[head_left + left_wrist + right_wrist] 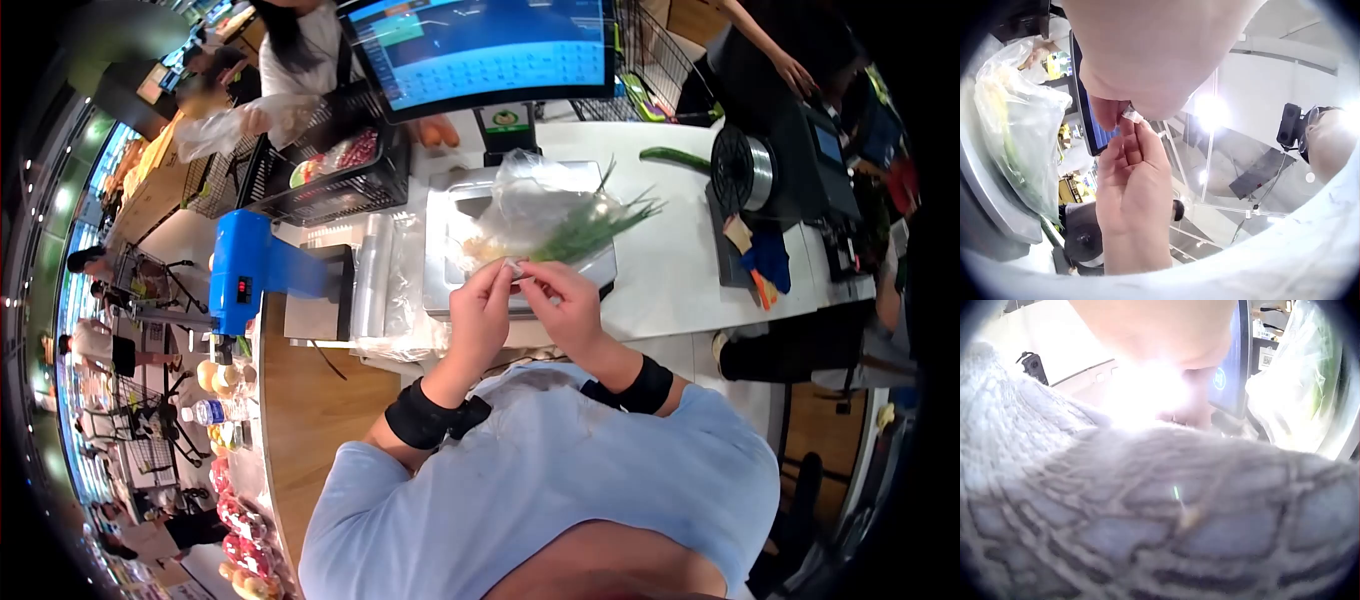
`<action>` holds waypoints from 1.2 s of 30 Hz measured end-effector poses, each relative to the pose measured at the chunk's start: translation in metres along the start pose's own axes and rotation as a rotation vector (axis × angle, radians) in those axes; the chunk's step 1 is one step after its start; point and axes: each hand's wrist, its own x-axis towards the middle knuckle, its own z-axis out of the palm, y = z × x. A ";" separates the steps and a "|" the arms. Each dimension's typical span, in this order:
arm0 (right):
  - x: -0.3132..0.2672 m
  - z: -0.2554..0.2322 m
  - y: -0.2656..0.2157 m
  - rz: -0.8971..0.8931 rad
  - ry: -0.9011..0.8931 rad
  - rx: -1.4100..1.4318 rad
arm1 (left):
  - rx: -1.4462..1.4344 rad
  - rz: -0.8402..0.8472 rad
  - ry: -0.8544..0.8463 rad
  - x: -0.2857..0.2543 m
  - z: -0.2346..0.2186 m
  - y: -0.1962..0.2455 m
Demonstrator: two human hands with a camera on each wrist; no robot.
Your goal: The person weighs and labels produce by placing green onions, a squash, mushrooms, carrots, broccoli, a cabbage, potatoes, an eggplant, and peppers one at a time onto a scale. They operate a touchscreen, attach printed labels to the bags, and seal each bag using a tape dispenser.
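Close together in front of the body, my left hand (482, 310) and right hand (566, 308) meet at their fingertips. Between them they pinch a small whitish piece (1132, 114) with faint print, like a crumpled label; I cannot tell its exact kind. The right hand (1135, 194) shows its palm side in the left wrist view, while the left hand's fingers are partly hidden. Just beyond the hands, a clear plastic bag (520, 200) lies on a metal scale (452, 190). Long green scallion leaves (590, 230) stick out of it to the right. Glare and cloth cover much of the right wrist view.
A touchscreen monitor (490, 60) stands behind the scale. Left of it are a black basket (330, 195) of produce, a roll of plastic bags (372, 275) and a blue device (265, 270). A cucumber (675, 157) and a filament-like spool (745, 170) are on the right.
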 end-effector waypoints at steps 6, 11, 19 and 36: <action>0.026 0.011 -0.019 0.000 0.002 -0.026 | 0.019 0.052 0.387 0.000 -0.044 0.007; 0.133 0.043 -0.022 -0.390 0.032 -0.504 | -0.357 -0.184 0.513 -0.009 -0.110 -0.002; 0.258 0.128 -0.018 -0.388 -0.037 -0.867 | -0.643 -0.234 0.513 -0.066 -0.180 -0.011; 0.127 0.207 0.001 -0.491 -0.459 -0.296 | -0.551 0.090 1.627 -0.298 -0.345 -0.053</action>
